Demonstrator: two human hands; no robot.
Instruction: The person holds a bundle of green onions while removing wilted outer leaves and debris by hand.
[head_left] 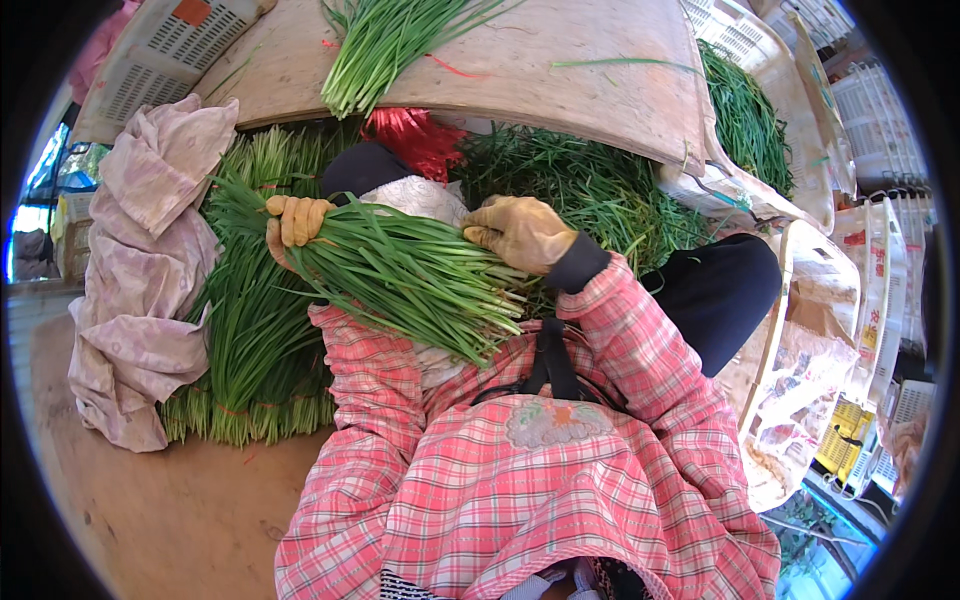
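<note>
A loose bunch of green garlic chives (410, 265) lies slantwise in front of my chest, leaves to the left and pale stem ends to the right. My left hand (297, 225), in a tan glove, is closed around its leafy part. At the upper edge of the stems, my gloved right hand (525, 235) has its fingers curled in a pinch; what lies between them is too small to make out. Another bunch of chives (385, 55), with red ties near it, rests on the wooden board (570, 90) ahead of me.
Stacked tied chives (255, 350) stand at my left beside a crumpled pale cloth (145, 280). Red ties (415, 140) hang under the board's edge. Loose chives (590, 185) pile up ahead on the right. Plastic crates (175, 55) flank the board, with more chives (745, 115) at right.
</note>
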